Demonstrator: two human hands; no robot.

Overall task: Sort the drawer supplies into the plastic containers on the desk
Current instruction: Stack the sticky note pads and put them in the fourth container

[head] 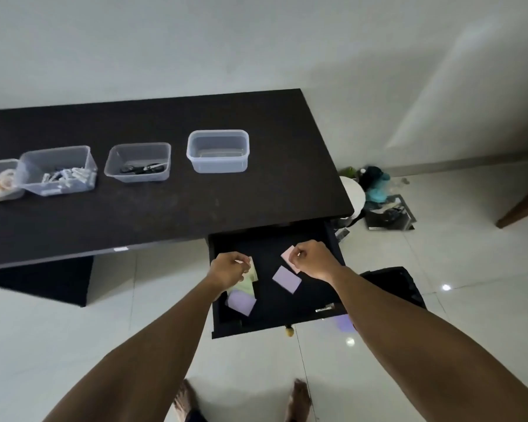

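Head view: both hands inside open drawer (333, 239); left hand (227, 266) pinched shut on pale green and cream notes (247, 284); right hand (313, 258) pinched shut on pink note (288, 255); two lilac notes (286, 279) loose on drawer floor. Risks judged: thin sheets slipping or fanning out in transit; knuckles catching worktop (195, 205) edge overhead on withdrawal. Empty container (217, 151) near, path across worktop unobstructed.

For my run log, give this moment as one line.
stage: drawer open | left hand: on green note pad | right hand: pinching pink pad | rightmost container: empty
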